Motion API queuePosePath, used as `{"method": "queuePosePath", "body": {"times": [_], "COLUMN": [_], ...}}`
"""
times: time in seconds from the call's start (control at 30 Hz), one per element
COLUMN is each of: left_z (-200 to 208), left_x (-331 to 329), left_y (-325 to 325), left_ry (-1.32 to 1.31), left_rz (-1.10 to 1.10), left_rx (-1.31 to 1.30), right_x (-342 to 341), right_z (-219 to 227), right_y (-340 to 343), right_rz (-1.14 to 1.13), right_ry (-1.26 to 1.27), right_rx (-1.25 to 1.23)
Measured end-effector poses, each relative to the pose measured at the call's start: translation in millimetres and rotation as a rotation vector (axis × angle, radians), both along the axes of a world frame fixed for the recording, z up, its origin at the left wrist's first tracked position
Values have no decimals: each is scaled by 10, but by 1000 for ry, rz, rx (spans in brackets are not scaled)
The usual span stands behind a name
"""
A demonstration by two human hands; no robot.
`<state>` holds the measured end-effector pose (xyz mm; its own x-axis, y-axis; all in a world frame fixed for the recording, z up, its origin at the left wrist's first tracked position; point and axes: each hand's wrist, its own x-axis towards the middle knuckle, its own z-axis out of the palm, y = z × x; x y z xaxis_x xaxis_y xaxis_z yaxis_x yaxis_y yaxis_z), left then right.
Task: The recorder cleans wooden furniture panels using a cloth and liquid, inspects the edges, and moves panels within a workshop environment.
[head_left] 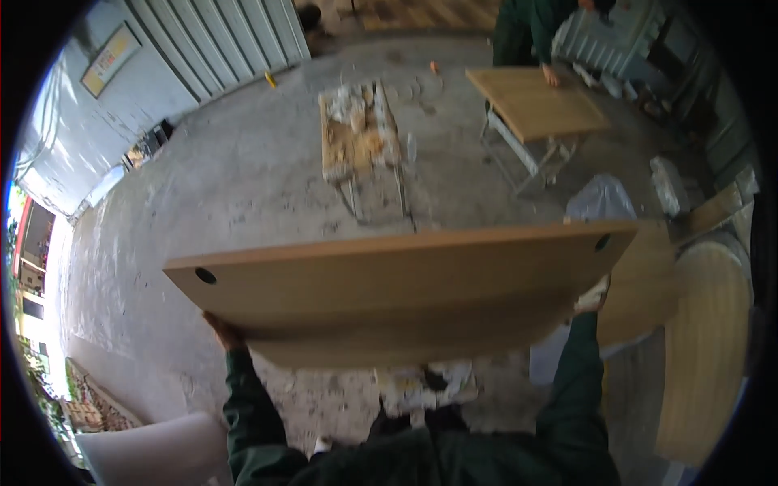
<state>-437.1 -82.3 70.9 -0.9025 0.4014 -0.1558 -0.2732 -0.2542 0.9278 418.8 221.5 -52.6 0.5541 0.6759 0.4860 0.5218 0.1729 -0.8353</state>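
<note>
A wide wooden tabletop (pixel 389 283) is held up in front of me, tilted, with a dark round hole near each far corner. My left hand (pixel 222 330) grips its left edge, the fingers partly hidden by the board. At the right edge my right hand (pixel 593 296) is closed on the same tabletop, its fingers mostly out of sight. Just below the board's near edge shows a worn, stained stand top (pixel 429 382), between the board and my legs.
A paint-splattered bench (pixel 362 146) stands ahead. Further right, a co-worker's hand (pixel 551 76) rests on another wooden board (pixel 539 101) on a metal stand. More boards (pixel 703 348) lie at my right, near a plastic bag (pixel 601 198). A pale rounded surface (pixel 154 454) is at lower left.
</note>
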Motion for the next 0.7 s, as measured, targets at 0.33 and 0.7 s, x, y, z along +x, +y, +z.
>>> {"method": "queuePosePath", "body": {"times": [0.33, 0.7], "left_z": [-183, 1142], "left_x": [158, 262], "left_y": [-543, -1719], "left_ry": [108, 115], "left_rz": [354, -265], "left_rx": [-60, 343], "right_x": [-769, -664], "right_z": [682, 1668], "right_y": [-477, -1389], "right_rz": [556, 860], "right_ry": [1083, 865], "right_rx": [171, 37]}}
